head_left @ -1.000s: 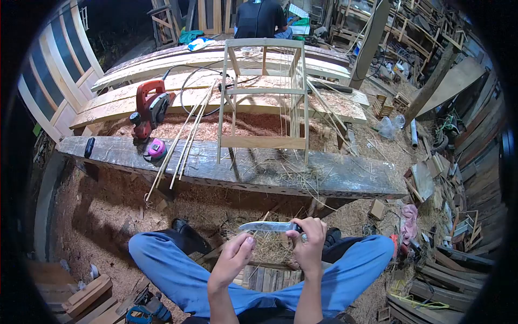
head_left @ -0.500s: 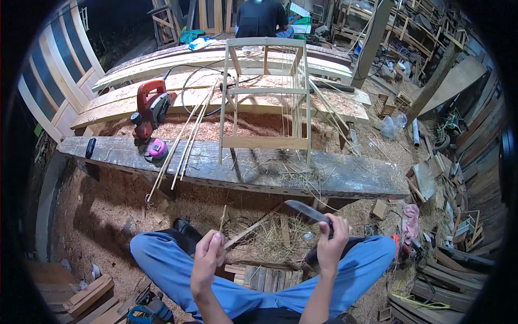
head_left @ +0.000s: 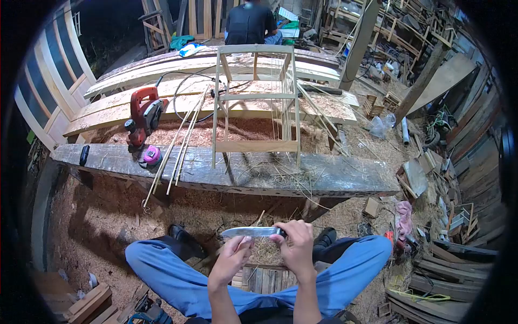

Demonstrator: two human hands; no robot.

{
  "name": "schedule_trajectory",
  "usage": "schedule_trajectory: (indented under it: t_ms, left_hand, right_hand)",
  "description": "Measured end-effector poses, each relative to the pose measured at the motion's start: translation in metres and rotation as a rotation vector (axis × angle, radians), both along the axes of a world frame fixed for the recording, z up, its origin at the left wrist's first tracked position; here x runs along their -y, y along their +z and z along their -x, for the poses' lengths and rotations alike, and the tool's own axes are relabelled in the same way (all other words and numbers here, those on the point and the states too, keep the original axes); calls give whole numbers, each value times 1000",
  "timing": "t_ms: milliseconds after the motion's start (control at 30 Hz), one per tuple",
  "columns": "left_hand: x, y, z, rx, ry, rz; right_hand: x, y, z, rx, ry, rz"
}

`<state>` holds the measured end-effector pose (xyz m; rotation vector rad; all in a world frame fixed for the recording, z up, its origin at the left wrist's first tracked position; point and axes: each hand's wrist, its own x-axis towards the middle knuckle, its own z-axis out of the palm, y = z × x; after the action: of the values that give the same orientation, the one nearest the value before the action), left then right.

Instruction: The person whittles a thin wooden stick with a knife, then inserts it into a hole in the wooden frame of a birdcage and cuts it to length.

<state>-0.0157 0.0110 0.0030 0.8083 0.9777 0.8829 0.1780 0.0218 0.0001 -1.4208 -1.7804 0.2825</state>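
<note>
A knife [head_left: 251, 231] lies level above my lap, its blade pointing left. My right hand [head_left: 295, 245] is wrapped round its dark handle. Below the blade, my left hand [head_left: 232, 260] is closed with its fingertips at the blade; a thin stick [head_left: 260, 217] shows just beyond the knife, and whether the fingers hold it is hidden. In front stands a small wooden frame [head_left: 256, 146] with thin strips, upright on the dark workbench plank [head_left: 345, 175].
On the bench are a red power planer [head_left: 141, 116], a pink tape measure [head_left: 151, 155] and long thin sticks [head_left: 186, 141]. Behind, long boards [head_left: 118, 102] are covered with shavings. A seated person [head_left: 249, 24] is at the back. Wood scraps [head_left: 453, 283] lie at right.
The knife has swung from the right to level between my hands, its blade now by my left fingers. My hands have come closer together. The view has shifted slightly.
</note>
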Motion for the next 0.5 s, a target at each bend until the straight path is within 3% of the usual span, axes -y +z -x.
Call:
schedule_trajectory:
  t_ms: [133, 233, 500]
  left_hand:
    - [1, 2, 2, 5, -49, 23]
    - [6, 1, 7, 82, -67, -5]
    - [7, 10, 14, -41, -62, -162]
  right_hand:
    - [7, 11, 1, 34, -22, -9]
    - [9, 19, 15, 9, 93, -35]
    - [9, 32, 19, 5, 57, -67]
